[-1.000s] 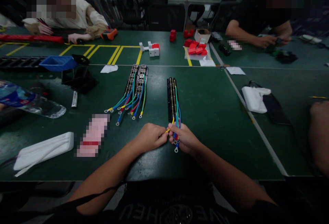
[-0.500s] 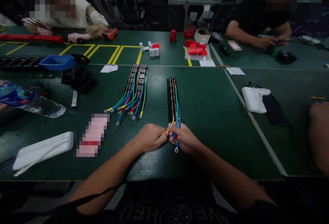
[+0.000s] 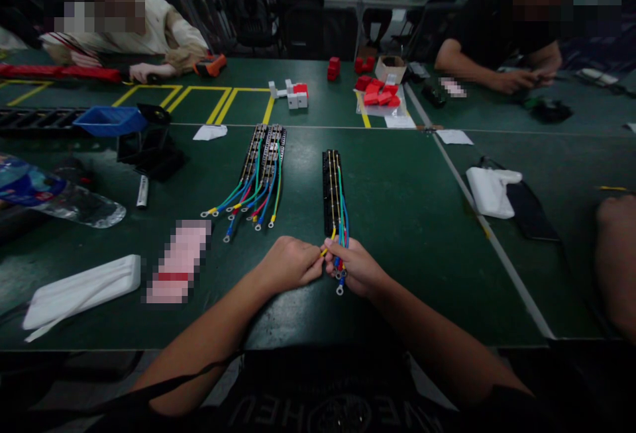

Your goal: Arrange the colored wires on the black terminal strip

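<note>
A long black terminal strip (image 3: 328, 188) with metal bars lies on the green table before me, its coloured wires running toward my body. My left hand (image 3: 293, 262) pinches the end of a yellow wire (image 3: 326, 247). Closed around the bundle of blue, green and red wires (image 3: 342, 247) is my right hand (image 3: 358, 266), whose thumb also touches the yellow wire. A blue-sleeved ring terminal (image 3: 340, 286) pokes out below the right fingers. Two similar wired strips (image 3: 263, 155) lie side by side to the left, with ring terminals fanned toward me.
A white power bank (image 3: 84, 294), a pixelated pink item (image 3: 179, 261), a marker (image 3: 142, 192) and a plastic bottle (image 3: 74, 194) lie left. A blue bin (image 3: 110, 120) and red blocks (image 3: 380, 94) are farther back. Co-workers sit opposite; another person's arm (image 3: 616, 261) is at right.
Almost nothing differs. The view has shifted very slightly, and both hands keep their hold on the wires.
</note>
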{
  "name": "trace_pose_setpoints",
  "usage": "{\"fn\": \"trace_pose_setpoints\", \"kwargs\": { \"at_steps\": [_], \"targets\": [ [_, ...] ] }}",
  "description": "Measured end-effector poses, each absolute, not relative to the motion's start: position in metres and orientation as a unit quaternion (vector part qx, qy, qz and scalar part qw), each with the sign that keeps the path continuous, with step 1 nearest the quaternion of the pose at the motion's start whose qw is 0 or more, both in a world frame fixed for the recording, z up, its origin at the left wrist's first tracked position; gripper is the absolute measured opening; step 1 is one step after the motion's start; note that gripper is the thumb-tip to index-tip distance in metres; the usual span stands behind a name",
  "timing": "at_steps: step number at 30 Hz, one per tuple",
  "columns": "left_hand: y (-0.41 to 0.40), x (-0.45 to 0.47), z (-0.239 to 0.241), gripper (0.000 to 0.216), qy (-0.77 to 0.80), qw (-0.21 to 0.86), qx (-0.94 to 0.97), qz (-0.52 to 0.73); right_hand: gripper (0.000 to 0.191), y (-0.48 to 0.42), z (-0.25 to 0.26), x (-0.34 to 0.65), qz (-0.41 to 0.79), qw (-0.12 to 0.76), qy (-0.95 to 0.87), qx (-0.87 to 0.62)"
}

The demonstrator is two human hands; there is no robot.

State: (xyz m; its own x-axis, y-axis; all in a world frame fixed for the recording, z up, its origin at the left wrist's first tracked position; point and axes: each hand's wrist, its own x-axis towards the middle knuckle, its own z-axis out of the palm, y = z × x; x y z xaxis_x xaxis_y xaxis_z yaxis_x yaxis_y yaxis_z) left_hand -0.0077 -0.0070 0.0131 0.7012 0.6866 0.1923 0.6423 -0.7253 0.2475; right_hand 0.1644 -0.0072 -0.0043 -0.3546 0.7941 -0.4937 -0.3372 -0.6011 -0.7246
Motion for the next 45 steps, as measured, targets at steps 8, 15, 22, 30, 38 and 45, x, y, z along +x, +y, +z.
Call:
{"fn": "trace_pose_setpoints", "kwargs": {
  "at_steps": [8,15,22,30,38,45],
  "targets": [
    [-0.0083,-0.0054,0.0132,0.037,0.386,0.137,0.904,0.121,0.029,-0.0073,-0.0009,0.1655,0.777,0.368,-0.266,-0.436],
    [-0.0078,-0.0050,0.0116,0.034,0.390,0.128,0.904,0.120,0.029,-0.0075,-0.0015,0.1651,0.778,0.370,-0.264,-0.434],
    [-0.0077,-0.0062,0.0136,0.033,0.365,0.055,0.922,0.118,0.027,-0.0065,-0.0059,0.1645,0.781,0.369,-0.259,-0.432],
    [-0.0083,-0.0067,0.0139,0.034,0.375,0.083,0.915,0.122,0.027,-0.0065,-0.0044,0.1648,0.782,0.369,-0.261,-0.429],
    [-0.0084,-0.0070,0.0119,0.032,0.376,0.091,0.913,0.128,0.026,-0.0064,-0.0051,0.1650,0.782,0.369,-0.268,-0.424],
    [-0.0068,-0.0082,0.0136,0.030,0.355,0.069,0.924,0.123,0.025,-0.0062,-0.0049,0.1648,0.780,0.370,-0.276,-0.424]
  ]
}}
